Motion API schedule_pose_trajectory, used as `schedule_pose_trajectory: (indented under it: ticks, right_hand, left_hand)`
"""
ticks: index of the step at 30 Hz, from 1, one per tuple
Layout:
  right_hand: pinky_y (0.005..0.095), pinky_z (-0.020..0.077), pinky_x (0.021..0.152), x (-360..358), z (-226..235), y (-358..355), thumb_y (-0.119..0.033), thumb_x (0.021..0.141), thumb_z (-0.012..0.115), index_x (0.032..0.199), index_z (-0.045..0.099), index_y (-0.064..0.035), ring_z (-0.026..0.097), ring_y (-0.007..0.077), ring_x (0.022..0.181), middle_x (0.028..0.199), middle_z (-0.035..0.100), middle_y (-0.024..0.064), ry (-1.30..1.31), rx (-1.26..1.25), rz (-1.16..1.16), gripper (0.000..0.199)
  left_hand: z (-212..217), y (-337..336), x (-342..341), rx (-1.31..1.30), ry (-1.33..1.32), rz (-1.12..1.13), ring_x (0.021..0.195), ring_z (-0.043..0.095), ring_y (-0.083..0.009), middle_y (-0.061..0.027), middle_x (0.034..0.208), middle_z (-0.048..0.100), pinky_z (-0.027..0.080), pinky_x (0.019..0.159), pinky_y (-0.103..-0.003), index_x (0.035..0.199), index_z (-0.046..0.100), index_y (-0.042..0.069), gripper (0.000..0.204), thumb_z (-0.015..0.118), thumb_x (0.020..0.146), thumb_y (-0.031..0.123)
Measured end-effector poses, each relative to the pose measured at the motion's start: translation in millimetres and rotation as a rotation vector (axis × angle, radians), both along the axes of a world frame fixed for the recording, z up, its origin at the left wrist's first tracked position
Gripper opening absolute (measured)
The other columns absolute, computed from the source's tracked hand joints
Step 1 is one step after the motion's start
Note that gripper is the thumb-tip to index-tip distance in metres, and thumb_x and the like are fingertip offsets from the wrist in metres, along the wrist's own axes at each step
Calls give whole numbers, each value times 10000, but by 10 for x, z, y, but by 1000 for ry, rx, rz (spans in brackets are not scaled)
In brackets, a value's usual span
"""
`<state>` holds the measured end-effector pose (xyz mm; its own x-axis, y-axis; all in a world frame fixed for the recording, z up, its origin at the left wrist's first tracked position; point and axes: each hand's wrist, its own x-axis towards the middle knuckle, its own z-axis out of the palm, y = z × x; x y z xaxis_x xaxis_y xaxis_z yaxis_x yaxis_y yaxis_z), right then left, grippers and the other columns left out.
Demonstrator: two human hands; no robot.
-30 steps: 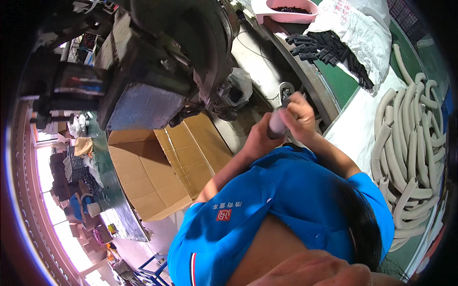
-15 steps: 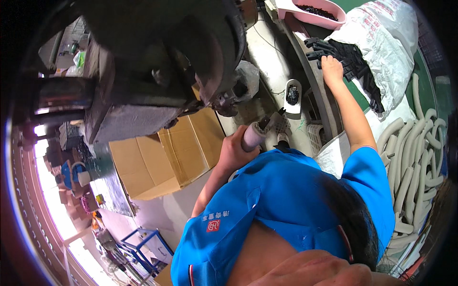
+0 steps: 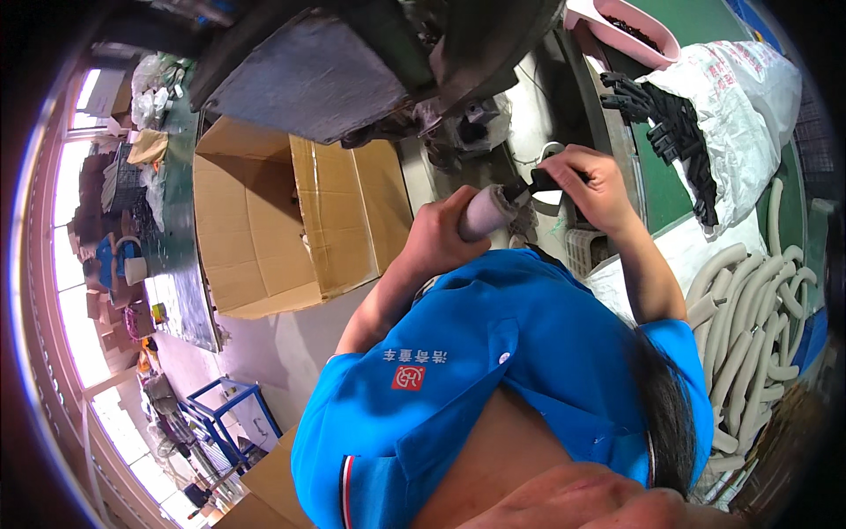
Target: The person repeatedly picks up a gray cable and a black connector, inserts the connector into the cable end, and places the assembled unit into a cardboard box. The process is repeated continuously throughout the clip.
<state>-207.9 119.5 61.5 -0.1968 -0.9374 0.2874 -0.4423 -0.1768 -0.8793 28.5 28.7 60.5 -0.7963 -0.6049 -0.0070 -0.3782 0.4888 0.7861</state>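
Note:
My left hand (image 3: pixel 438 236) is wrapped round a thick, pale grey sleeve-covered tube (image 3: pixel 485 214) with a dark end pointing right. My right hand (image 3: pixel 597 189) pinches a black plastic part (image 3: pixel 541 182) close to that end; whether the two touch cannot be made out. Several similar black plastic parts (image 3: pixel 679 145) lie heaped at the mouth of a white woven sack (image 3: pixel 745 110) on the green bench. Behind my right hand, a small white tray (image 3: pixel 552 150) is mostly hidden.
A large dark machine (image 3: pixel 317 75) overhangs the top, above an open cardboard box (image 3: pixel 251 229). At the right lie many curved grey tubes (image 3: pixel 745 339). A pink container (image 3: pixel 648 51) holds small dark pieces. A blue metal frame (image 3: pixel 231 410) stands lower left.
My right hand has come from the black heap back toward my left hand, bringing one black plastic part. My left hand still grips the tube, now slightly higher in view. The whole view has shifted.

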Motion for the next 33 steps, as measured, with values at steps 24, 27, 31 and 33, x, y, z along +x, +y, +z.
schedule_pose_trajectory:
  ticks: [24, 27, 31, 33]
  right_hand:
    - [335, 378, 443, 821, 12, -385, -49, 810, 652, 658, 533, -37, 509, 259, 480, 587, 503, 93, 318, -354, 59, 193]
    - [344, 373, 439, 966, -67, -409, -34, 814, 637, 637, 488, -35, 501, 266, 488, 579, 486, 96, 316, -366, 26, 231]
    - [369, 384, 442, 1078, -180, -470, -46, 832, 631, 642, 449, -42, 500, 274, 495, 575, 469, 97, 302, -264, -13, 264]
    - [373, 391, 443, 1146, -208, -486, -57, 842, 629, 655, 449, -44, 506, 276, 498, 576, 474, 97, 314, -259, -22, 260]
  left_hand:
    - [51, -121, 791, -250, -68, -121, 752, 638, -319, -111, 797, 634, 513, 630, -418, 961, 609, 106, 351, 714, 643, 210]
    - [-14, -177, 856, -285, -52, -115, 732, 633, -320, -112, 785, 628, 509, 619, -415, 950, 612, 102, 355, 724, 635, 222]
    - [-53, -289, 876, -303, -25, -72, 719, 632, -329, -119, 776, 627, 510, 620, -416, 938, 615, 98, 352, 728, 626, 215]
    - [-77, -303, 891, -293, -41, -55, 717, 631, -330, -121, 778, 627, 512, 621, -417, 936, 614, 101, 351, 730, 623, 210]
